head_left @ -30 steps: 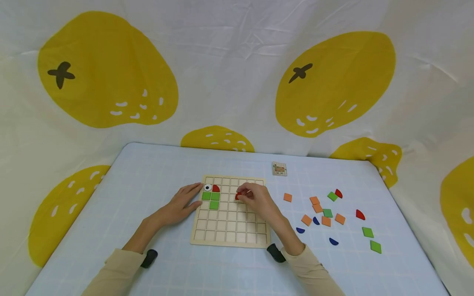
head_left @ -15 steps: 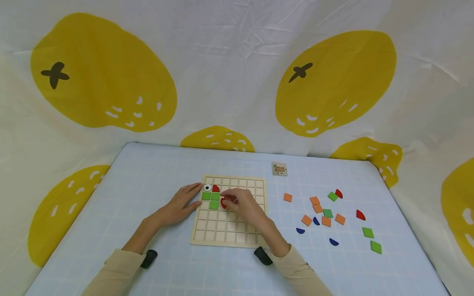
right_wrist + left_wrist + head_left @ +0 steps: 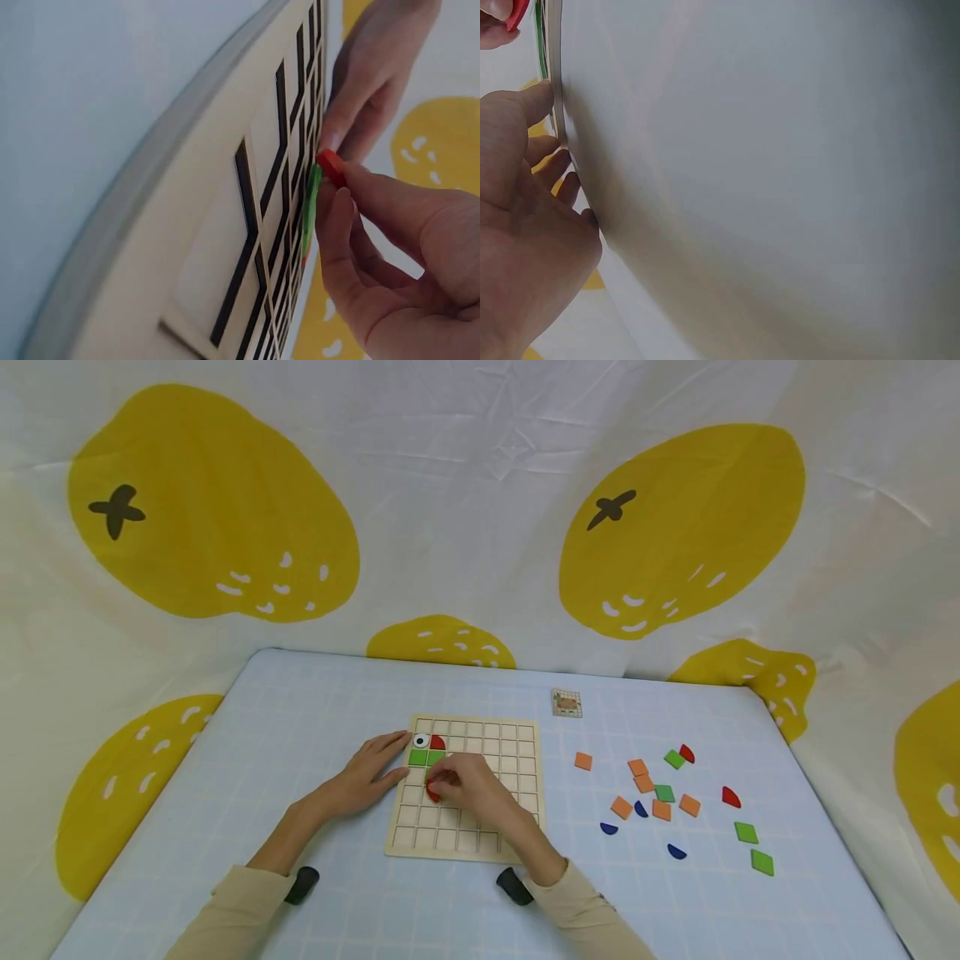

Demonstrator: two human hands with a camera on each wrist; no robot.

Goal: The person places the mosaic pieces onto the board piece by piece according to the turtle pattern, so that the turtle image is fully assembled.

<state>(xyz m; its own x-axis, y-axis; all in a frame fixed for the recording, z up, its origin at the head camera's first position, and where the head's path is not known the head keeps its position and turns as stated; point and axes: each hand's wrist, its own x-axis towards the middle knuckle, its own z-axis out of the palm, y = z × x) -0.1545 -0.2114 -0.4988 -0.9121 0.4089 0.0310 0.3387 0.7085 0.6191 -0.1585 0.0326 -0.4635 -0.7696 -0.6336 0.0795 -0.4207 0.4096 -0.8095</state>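
Observation:
A wooden grid board (image 3: 420, 837) lies on the table. My right hand (image 3: 471, 785) pinches a red quarter-circle piece (image 3: 432, 791) between thumb and fingers, over the board's left part. In the right wrist view, that red piece (image 3: 331, 168) sits tilted just above a green tile (image 3: 311, 206). My left hand (image 3: 366, 781) rests beside the board with fingertips touching its left edge; the left wrist view shows its thumb and fingers (image 3: 540, 105) along that rim. On the board are a round eye piece (image 3: 421, 741), another red quarter circle (image 3: 437, 742) and green squares (image 3: 417, 757), one mostly hidden by my right hand.
Right of the board lie scattered orange squares (image 3: 621, 807), green squares (image 3: 746, 832), red quarter circles (image 3: 731, 797) and blue half circles (image 3: 677, 852). A small picture card (image 3: 566, 702) lies behind them. Beyond the table's far edge hangs a fruit-print cloth (image 3: 465, 527).
My right hand has moved left and toward me across the board, carrying the red quarter-circle piece from the middle to just below the green squares. The left hand has stayed put.

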